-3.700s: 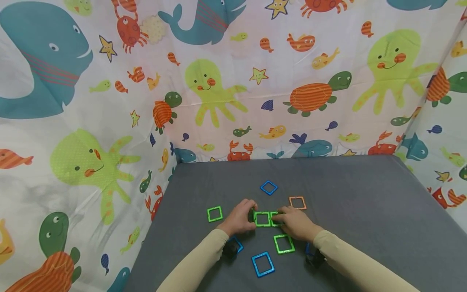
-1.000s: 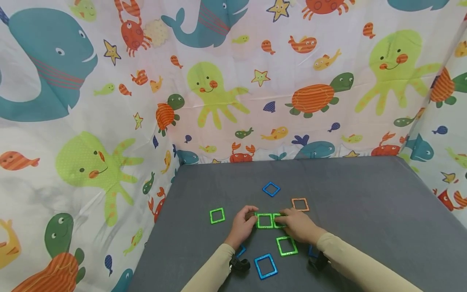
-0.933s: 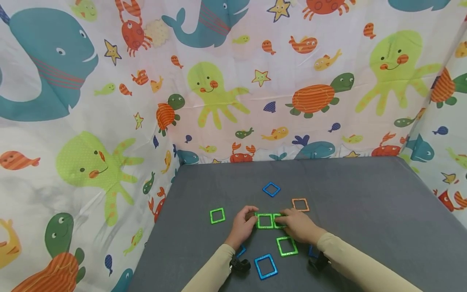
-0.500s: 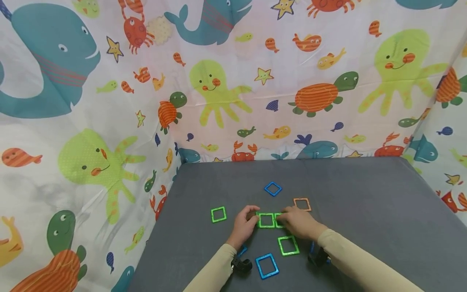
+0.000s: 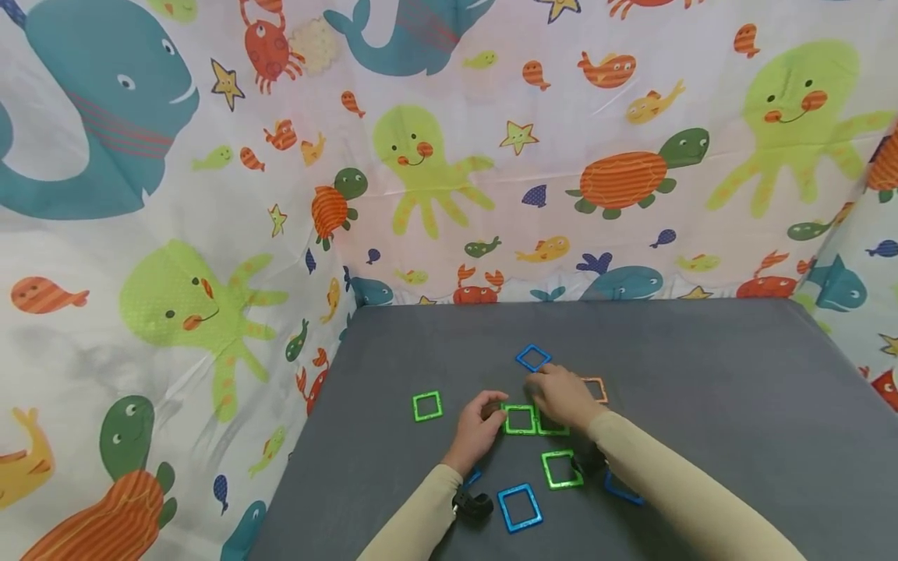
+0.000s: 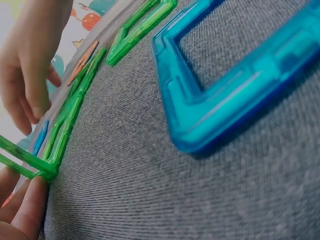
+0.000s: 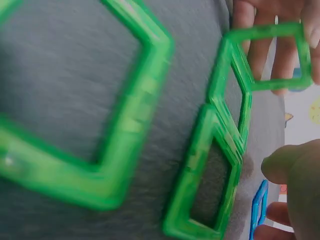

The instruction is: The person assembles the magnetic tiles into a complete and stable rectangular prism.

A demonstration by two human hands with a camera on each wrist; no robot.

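Two green square magnetic tiles lie flat, edge to edge: the left flat tile (image 5: 520, 432) and the right flat tile (image 5: 557, 431). At the outer edge of the left one a third green tile (image 7: 265, 32) stands up, its frame plain in the right wrist view. My left hand (image 5: 475, 432) pinches this standing tile, thumb on one side and fingers behind. Just beyond the right flat tile, my right hand (image 5: 565, 397) is raised with loosely bent fingers and nothing in them. Its fingertips come close to a blue square tile (image 5: 525, 351) at the back.
Around the pair lie an orange tile (image 5: 605, 390), a green tile (image 5: 427, 418) at left, another green tile (image 5: 563, 485) in front, and a blue tile (image 5: 504, 512) nearer me. Other blue tiles lie partly under my wrists. A patterned curtain (image 5: 449, 257) borders the grey table (image 5: 701, 374).
My right hand has left the right flat green tile and moved back toward the blue tile. The left hand keeps its place at the standing tile; earlier that tile was being set there.
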